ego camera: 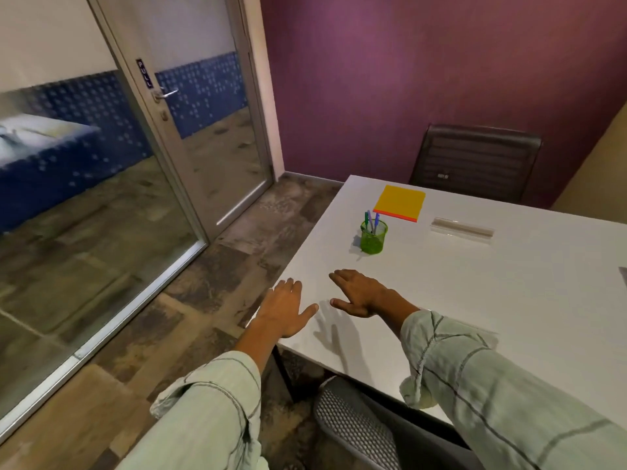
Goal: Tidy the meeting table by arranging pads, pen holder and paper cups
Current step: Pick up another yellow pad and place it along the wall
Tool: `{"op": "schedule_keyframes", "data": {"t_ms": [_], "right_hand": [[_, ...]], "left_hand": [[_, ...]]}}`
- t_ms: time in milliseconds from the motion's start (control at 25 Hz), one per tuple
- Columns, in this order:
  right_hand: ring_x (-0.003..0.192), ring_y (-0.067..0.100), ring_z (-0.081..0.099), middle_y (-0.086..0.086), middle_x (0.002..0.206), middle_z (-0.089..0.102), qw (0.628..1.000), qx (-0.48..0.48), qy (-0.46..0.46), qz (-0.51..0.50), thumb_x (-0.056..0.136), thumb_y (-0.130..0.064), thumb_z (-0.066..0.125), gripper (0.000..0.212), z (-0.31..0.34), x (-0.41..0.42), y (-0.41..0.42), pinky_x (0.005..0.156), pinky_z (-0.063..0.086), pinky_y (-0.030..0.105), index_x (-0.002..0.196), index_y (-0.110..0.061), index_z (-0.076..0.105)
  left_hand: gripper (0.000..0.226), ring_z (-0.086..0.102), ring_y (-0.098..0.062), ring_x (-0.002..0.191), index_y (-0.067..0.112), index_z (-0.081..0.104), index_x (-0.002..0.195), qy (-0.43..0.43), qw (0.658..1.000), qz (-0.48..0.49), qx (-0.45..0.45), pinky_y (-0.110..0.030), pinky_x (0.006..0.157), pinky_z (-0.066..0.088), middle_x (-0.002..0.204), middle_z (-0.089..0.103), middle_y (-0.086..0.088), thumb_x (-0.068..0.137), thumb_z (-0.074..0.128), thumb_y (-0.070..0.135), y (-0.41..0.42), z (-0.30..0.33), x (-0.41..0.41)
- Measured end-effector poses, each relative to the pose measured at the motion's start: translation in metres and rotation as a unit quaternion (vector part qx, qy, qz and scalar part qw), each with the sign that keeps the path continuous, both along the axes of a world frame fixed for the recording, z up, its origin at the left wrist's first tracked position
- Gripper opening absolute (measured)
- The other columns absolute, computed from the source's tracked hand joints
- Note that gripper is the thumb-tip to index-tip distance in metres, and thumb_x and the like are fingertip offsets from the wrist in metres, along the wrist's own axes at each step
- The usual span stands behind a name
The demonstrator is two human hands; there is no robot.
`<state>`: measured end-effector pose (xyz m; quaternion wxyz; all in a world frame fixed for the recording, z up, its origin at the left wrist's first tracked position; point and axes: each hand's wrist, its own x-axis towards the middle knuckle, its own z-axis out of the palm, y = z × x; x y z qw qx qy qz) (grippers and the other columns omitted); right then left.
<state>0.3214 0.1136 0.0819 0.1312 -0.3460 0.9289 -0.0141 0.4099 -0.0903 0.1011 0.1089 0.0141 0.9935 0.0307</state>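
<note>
A green mesh pen holder [373, 236] with several pens stands near the left edge of the white table [492, 290]. Just beyond it lies a yellow pad [401, 201] with an orange lower edge. My left hand [284, 308] hovers palm down over the table's near left corner, fingers apart, holding nothing. My right hand [360, 293] is beside it, also flat and spread, a little short of the pen holder. No paper cups are in view.
A clear acrylic name-plate stand [462, 229] lies to the right of the pad. A dark chair [475, 161] stands at the far end, a grey mesh chair [356, 425] below the near edge. A glass door [200, 130] is on the left.
</note>
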Motion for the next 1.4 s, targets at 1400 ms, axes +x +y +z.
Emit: {"op": "schedule_keyframes", "data": {"t_ms": [1400], "right_hand": [[0.148,0.033,0.019,0.014,0.162,0.018,0.872,-0.008,-0.046,-0.488,0.1,-0.052,0.038,0.075,-0.033,-0.258,-0.232,0.119,0.023,0.045,0.156,-0.008,0.012]], "left_hand": [[0.075,0.013,-0.03,0.151,0.011,0.019,0.153,-0.062,0.885,-0.457,0.069,-0.05,0.121,0.015,0.163,0.018,-0.01,0.097,0.035,0.058,-0.207,-0.039,-0.451]]}}
